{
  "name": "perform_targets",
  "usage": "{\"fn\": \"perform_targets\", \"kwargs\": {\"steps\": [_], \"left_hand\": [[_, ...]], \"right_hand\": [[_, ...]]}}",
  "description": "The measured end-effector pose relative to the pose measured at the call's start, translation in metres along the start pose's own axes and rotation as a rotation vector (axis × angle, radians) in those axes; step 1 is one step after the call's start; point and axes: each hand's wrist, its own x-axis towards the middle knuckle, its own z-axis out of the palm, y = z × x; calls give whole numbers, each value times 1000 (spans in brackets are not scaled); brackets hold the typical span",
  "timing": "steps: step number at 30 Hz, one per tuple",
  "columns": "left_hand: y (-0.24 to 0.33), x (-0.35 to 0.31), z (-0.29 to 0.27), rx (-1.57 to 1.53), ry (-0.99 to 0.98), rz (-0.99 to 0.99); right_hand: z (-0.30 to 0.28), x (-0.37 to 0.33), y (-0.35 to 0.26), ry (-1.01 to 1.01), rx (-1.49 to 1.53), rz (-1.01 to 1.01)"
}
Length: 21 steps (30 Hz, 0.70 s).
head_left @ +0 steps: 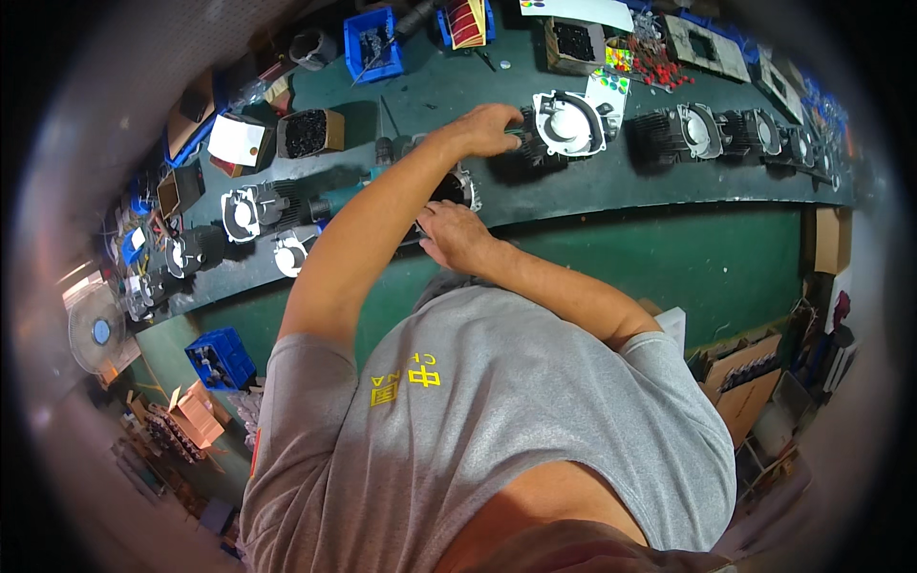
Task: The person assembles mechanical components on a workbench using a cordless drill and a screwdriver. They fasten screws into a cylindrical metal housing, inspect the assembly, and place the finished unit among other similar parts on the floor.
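- Finned engine casting [570, 126]: on green workbench [611, 181], pale face up, just right of left hand.
- Left hand [492, 130]: arm reaching up and across, fingers at its finned side; can't tell if gripping.
- Right hand [460, 237]: below left wrist, forearm angled inward, fingers at second casting [468, 191]; grip hidden.
- Blue bin [373, 46]: bench back.

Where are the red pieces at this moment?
In the head view, the red pieces lie toward the bench's upper right, right of a box of black bits and beyond the casting by the left hand.
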Motion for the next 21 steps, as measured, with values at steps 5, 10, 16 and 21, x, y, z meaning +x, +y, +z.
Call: {"fn": "perform_targets", "kwargs": {"steps": [5,10,16,21], "left_hand": [[5,9,7,-75,-67,-66],[-9,11,33,-107,5,-57],[-3,2,25,-226,61,-108],[1,-32,4,-289,376,-35]], "right_hand": [[7,-1,4,36,-8,10],[16,6,9,86,15,-16],[-9,-8,8,25,-126,-65],[1,-10,14,68,-9,-132]]}}
